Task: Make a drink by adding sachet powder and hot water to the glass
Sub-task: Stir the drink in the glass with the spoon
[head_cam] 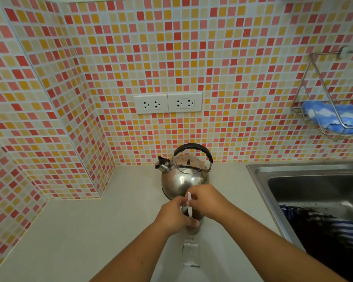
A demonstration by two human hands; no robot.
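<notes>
A clear glass (193,221) with dark liquid in it stands on the pale counter (90,231), just in front of a steel kettle (183,180) with a black handle. My left hand (174,215) is wrapped around the glass's left side. My right hand (206,200) hovers over the rim, pinching a thin white stick or spoon (190,204) that reaches down into the glass. A silvery empty sachet (190,254) lies flat on the counter, nearer to me than the glass.
A steel sink (314,186) is set into the counter on the right, with dark striped cloth (322,231) in it. A wire rack (324,110) holding a blue cloth hangs on the tiled wall. Two wall sockets (167,103) sit above the kettle.
</notes>
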